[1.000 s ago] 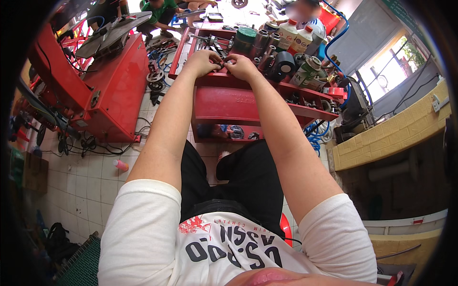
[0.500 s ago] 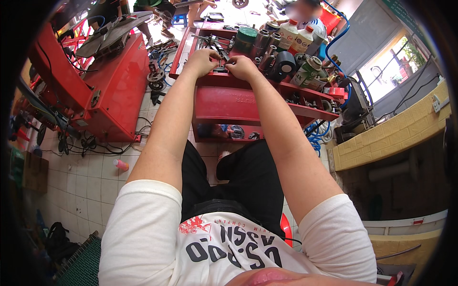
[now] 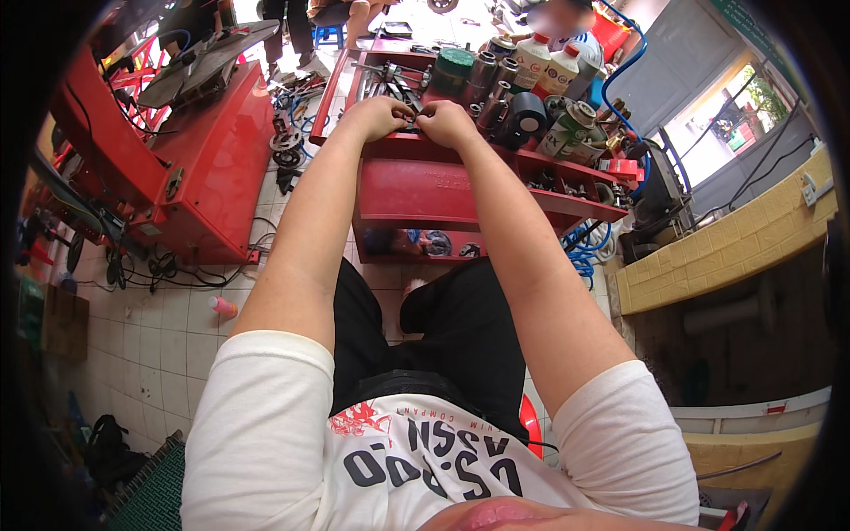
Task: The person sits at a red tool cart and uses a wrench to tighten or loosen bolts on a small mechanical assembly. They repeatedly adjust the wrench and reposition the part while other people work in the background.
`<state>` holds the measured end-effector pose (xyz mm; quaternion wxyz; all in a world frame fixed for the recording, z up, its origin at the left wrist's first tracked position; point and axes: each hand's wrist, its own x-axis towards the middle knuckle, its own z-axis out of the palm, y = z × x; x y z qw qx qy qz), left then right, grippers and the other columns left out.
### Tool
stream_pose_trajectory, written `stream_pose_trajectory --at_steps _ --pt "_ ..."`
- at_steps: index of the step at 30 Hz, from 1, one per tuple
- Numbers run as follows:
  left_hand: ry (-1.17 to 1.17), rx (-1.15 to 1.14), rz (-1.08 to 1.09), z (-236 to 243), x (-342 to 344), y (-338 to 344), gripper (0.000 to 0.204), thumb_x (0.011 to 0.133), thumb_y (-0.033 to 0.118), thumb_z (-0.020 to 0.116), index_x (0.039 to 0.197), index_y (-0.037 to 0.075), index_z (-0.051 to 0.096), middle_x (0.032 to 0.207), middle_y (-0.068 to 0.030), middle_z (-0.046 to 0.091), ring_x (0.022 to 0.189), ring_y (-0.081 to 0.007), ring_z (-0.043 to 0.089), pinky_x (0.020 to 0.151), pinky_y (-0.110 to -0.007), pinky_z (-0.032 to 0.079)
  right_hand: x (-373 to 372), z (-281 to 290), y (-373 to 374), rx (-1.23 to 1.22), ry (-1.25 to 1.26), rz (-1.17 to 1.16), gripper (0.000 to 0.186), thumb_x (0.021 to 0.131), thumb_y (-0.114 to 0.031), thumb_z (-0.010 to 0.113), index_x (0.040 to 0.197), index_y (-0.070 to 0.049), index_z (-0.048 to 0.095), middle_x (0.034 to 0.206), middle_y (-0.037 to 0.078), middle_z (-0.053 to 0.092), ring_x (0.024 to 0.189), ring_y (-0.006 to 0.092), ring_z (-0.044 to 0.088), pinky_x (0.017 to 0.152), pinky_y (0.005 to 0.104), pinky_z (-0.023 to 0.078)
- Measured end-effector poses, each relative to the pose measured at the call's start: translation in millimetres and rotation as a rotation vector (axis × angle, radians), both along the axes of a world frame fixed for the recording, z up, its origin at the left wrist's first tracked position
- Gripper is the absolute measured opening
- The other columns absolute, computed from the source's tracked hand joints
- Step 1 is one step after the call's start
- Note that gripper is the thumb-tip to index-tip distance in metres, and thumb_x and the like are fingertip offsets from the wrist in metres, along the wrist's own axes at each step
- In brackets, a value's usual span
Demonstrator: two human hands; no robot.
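Observation:
Both my arms reach forward to the top tray of a red tool cart [image 3: 416,190]. My left hand [image 3: 381,118] and my right hand [image 3: 446,123] nearly meet over the tray's near edge, fingers bent inward and closed. Whatever they pinch is small and mostly hidden by the fingers. Metal hand tools [image 3: 400,78] lie just beyond the left hand. Past my right hand stand a green round tub [image 3: 453,67], several grey metal cylinders [image 3: 481,74] and a black cylinder [image 3: 524,120].
White bottles [image 3: 560,74] and a green-white can [image 3: 573,126] crowd the cart's right side. A big red machine [image 3: 208,159] stands left, with cables on the tiled floor. A pink bottle [image 3: 223,307] is on the floor. A blue hose [image 3: 644,53] hangs right; another person [image 3: 580,31] is behind the cart.
The fingers of my left hand have dropped lower and closer to my right hand. At the far left, other people's legs have shifted. The things on the cart stay in place.

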<state>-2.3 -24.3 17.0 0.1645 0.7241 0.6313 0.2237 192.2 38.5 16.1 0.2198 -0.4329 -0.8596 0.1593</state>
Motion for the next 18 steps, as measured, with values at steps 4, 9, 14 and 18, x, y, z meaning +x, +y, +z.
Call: stream_pose_trajectory --at_steps 4,9,14,18 --pt "0.050 -0.018 -0.051 -5 -4 8 0.040 0.096 0.026 0.072 0.134 0.015 0.072 0.127 -0.0145 0.074 0.115 -0.0298 0.071 0.103 -0.038 0.052 -1 1 -1 -0.007 -0.018 -0.005 0.041 0.086 -0.034 0.067 0.115 -0.008 0.078 0.110 0.021 0.076 0.107 0.0378 0.072 0.097 0.0436 0.055" --pt "0.041 -0.037 -0.070 -11 -6 15 0.041 0.097 0.028 0.072 0.135 0.014 0.071 0.128 -0.0150 0.073 0.117 -0.0304 0.071 0.105 -0.038 0.051 -2 1 -1 -0.041 -0.027 -0.014 0.041 0.086 -0.035 0.067 0.115 -0.009 0.079 0.113 0.020 0.076 0.109 0.0371 0.072 0.099 0.0438 0.055" --pt "-0.024 0.022 -0.045 -5 -4 8 0.037 0.093 0.022 0.076 0.129 0.013 0.075 0.121 -0.0154 0.077 0.108 -0.0256 0.074 0.099 -0.036 0.054 -1 6 -5 -0.076 -0.071 -0.024 0.042 0.086 -0.037 0.066 0.118 -0.014 0.079 0.120 0.017 0.075 0.114 0.0351 0.071 0.103 0.0441 0.054" --pt "-0.193 0.036 -0.006 -4 -2 2 0.030 0.088 0.015 0.080 0.118 0.010 0.080 0.106 -0.0120 0.080 0.094 -0.0184 0.074 0.089 -0.032 0.056 0 5 -5 -0.061 -0.061 -0.025 0.041 0.086 -0.037 0.066 0.116 -0.012 0.079 0.116 0.019 0.075 0.111 0.0362 0.071 0.101 0.0442 0.054"
